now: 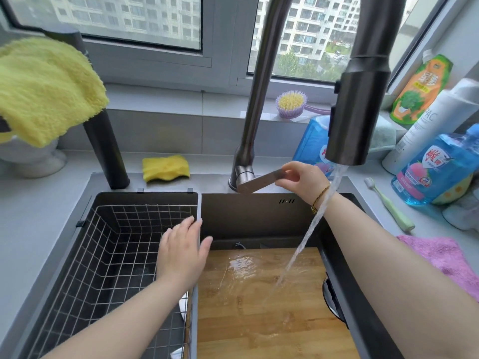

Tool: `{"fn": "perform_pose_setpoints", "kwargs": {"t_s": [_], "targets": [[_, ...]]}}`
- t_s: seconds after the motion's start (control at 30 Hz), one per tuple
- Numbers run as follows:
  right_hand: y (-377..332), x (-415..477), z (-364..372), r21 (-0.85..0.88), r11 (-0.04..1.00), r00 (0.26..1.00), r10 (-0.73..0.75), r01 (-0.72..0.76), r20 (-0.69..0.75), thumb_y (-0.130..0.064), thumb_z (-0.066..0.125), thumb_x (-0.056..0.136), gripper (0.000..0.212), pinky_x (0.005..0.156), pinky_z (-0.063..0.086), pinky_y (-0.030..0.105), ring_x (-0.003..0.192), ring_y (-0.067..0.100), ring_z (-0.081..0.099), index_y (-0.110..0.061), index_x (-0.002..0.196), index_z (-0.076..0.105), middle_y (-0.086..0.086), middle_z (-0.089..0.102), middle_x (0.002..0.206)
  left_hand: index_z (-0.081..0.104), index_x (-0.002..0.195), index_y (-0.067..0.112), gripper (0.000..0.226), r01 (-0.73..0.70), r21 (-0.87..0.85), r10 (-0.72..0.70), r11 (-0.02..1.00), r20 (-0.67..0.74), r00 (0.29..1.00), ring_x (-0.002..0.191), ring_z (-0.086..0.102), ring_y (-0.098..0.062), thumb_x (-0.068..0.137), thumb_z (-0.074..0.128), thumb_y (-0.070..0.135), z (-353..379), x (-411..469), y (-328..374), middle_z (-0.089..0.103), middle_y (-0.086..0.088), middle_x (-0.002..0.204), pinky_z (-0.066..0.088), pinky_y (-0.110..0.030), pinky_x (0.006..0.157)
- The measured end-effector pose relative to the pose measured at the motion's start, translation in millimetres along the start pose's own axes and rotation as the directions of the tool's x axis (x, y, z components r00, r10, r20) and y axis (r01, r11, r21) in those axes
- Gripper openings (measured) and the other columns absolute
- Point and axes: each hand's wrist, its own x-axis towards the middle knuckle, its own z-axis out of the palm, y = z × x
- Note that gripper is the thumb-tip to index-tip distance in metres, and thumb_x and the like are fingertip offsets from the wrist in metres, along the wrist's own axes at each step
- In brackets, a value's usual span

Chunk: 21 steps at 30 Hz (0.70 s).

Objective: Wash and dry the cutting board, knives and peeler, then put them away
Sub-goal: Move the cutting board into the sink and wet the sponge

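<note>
A wooden cutting board [259, 307] lies in the right half of the dark sink, wet, with a stream of water [308, 234] from the faucet head [355, 120] landing on it. My right hand [303, 177] grips the metal faucet lever [259, 181] at the back of the sink. My left hand [181, 250] hovers with fingers spread over the rim between the wire basket [108, 255] and the board, holding nothing. A white utensil part [183, 304] peeks out in the basket under my left forearm. No knives or peeler can be made out.
A yellow sponge [166, 168] lies behind the sink. A yellow cloth [44, 89] hangs at the left. Blue detergent bottles [435, 172], a white bottle, a green toothbrush [391, 206] and a pink cloth [448, 257] crowd the right counter. A purple brush [291, 103] sits on the sill.
</note>
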Motion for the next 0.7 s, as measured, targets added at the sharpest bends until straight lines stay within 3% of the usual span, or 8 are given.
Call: {"fn": "perform_pose_setpoints", "kwargs": {"t_s": [0.1, 0.2, 0.27, 0.37, 0.43, 0.57, 0.63, 0.7], "targets": [[5.7, -11.2, 4.1, 0.017, 0.999, 0.999, 0.036, -0.036, -0.013, -0.021, 0.060, 0.086, 0.040, 0.083, 0.039, 0.018, 0.104, 0.023, 0.059, -0.003, 0.121, 0.053, 0.011, 0.063, 0.113, 0.040, 0.138, 0.013, 0.043, -0.008, -0.028, 0.006, 1.000, -0.083, 0.996, 0.134, 0.033, -0.019, 0.097, 0.039, 0.025, -14.2, 34.4, -11.2, 0.034, -0.003, 0.147, 0.020, -0.030, 0.110], [12.9, -22.2, 8.2, 0.100, 0.992, 0.993, 0.083, -0.074, -0.088, -0.016, 0.063, 0.084, 0.037, 0.091, 0.042, 0.021, 0.102, 0.025, 0.060, -0.001, 0.117, 0.056, 0.014, 0.064, 0.110, 0.036, 0.140, 0.014, 0.044, -0.006, 0.040, 0.011, 0.999, -0.119, 0.993, 0.135, 0.030, -0.021, 0.096, 0.039, 0.017, -29.2, 73.6, -24.2, 0.028, -0.004, 0.150, 0.020, -0.031, 0.109], [18.1, -29.7, 9.7, 0.130, 0.985, 0.983, 0.130, -0.114, -0.128, -0.014, 0.065, 0.083, 0.035, 0.097, 0.045, 0.030, 0.102, 0.027, 0.061, -0.001, 0.115, 0.058, 0.015, 0.065, 0.108, 0.029, 0.143, 0.014, 0.048, 0.037, 0.088, -0.029, 0.995, -0.092, 0.995, 0.138, 0.024, -0.023, 0.096, 0.039, 0.015, -34.6, 96.7, -33.9, 0.019, -0.005, 0.154, 0.016, -0.032, 0.110], [24.7, -42.2, 12.9, 0.148, 0.970, 0.964, 0.215, -0.193, -0.155, -0.014, 0.064, 0.083, 0.035, 0.098, 0.043, 0.033, 0.104, 0.028, 0.061, 0.000, 0.115, 0.059, 0.015, 0.066, 0.107, 0.017, 0.146, 0.015, 0.057, 0.136, 0.147, -0.131, 0.980, -0.042, 0.990, 0.142, 0.014, -0.025, 0.095, 0.042, 0.018, -37.8, 127.2, -50.7, 0.010, -0.006, 0.156, 0.014, -0.034, 0.113], [27.5, -51.8, 15.1, 0.173, 0.954, 0.950, 0.271, -0.244, -0.152, -0.014, 0.062, 0.085, 0.033, 0.091, 0.044, 0.028, 0.101, 0.026, 0.060, -0.002, 0.115, 0.059, 0.010, 0.065, 0.101, 0.021, 0.145, 0.015, 0.055, 0.150, 0.176, -0.145, 0.973, -0.041, 0.989, 0.139, 0.020, -0.025, 0.094, 0.043, 0.015, -40.7, 140.9, -59.4, 0.021, -0.007, 0.153, 0.020, -0.034, 0.109], [34.1, -70.3, 20.1, 0.189, 0.939, 0.911, 0.330, -0.289, -0.247, -0.014, 0.059, 0.087, 0.024, 0.079, 0.039, 0.023, 0.089, 0.015, 0.054, -0.003, 0.108, 0.064, 0.005, 0.061, 0.093, 0.039, 0.134, 0.017, 0.043, 0.056, 0.302, -0.026, 0.952, -0.105, 0.994, 0.128, 0.036, -0.024, 0.092, 0.038, 0.008, -45.4, 154.2, -67.9, 0.043, -0.004, 0.139, 0.031, -0.030, 0.096], [36.2, -76.3, 22.6, 0.190, 0.931, 0.893, 0.356, -0.313, -0.276, -0.013, 0.056, 0.088, 0.022, 0.077, 0.039, 0.024, 0.089, 0.018, 0.056, -0.003, 0.105, 0.065, 0.010, 0.066, 0.096, 0.048, 0.127, 0.015, 0.037, 0.021, 0.337, 0.018, 0.941, -0.111, 0.994, 0.123, 0.042, -0.025, 0.092, 0.038, 0.008, -45.2, 157.3, -72.7, 0.051, -0.006, 0.132, 0.033, -0.030, 0.091], [34.2, -81.8, 24.8, 0.254, 0.912, 0.875, 0.390, -0.324, -0.286, -0.011, 0.055, 0.089, 0.020, 0.079, 0.042, 0.026, 0.093, 0.025, 0.061, -0.003, 0.104, 0.064, 0.013, 0.067, 0.095, 0.064, 0.108, 0.008, 0.030, -0.020, 0.350, 0.081, 0.937, -0.161, 0.984, 0.108, 0.054, -0.030, 0.089, 0.041, 0.004, -44.6, 156.1, -79.2, 0.063, -0.014, 0.113, 0.037, -0.033, 0.084]]}}
